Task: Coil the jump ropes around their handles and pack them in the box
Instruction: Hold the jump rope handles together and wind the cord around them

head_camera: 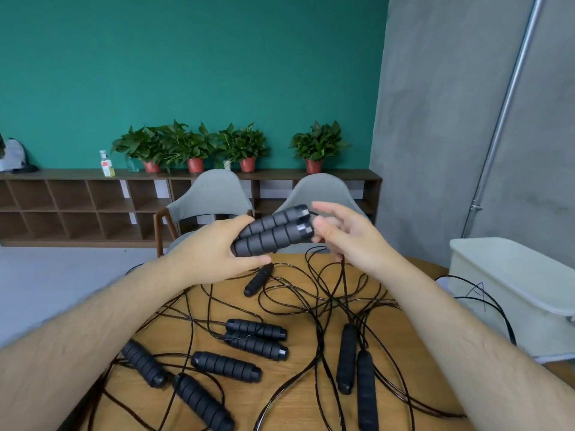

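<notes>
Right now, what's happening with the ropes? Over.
Left hand grips two handles together. Right hand by their ends, grip blurred. No coil yet. Loose cords tangled on table.

Head-worn camera, facing forward-down, near table (298, 384).

Your left hand (217, 253) holds a pair of handles (273, 231) above the table's (301, 409) far edge, with your right hand (345, 237) just right of them. On the table, a single handle (258, 279) lies toward the far edge and a centre pair (255, 335) behind three near-left handles (224, 367). The box (510, 293) stands at the right edge, and two chairs (214, 194) behind the far edge.
</notes>
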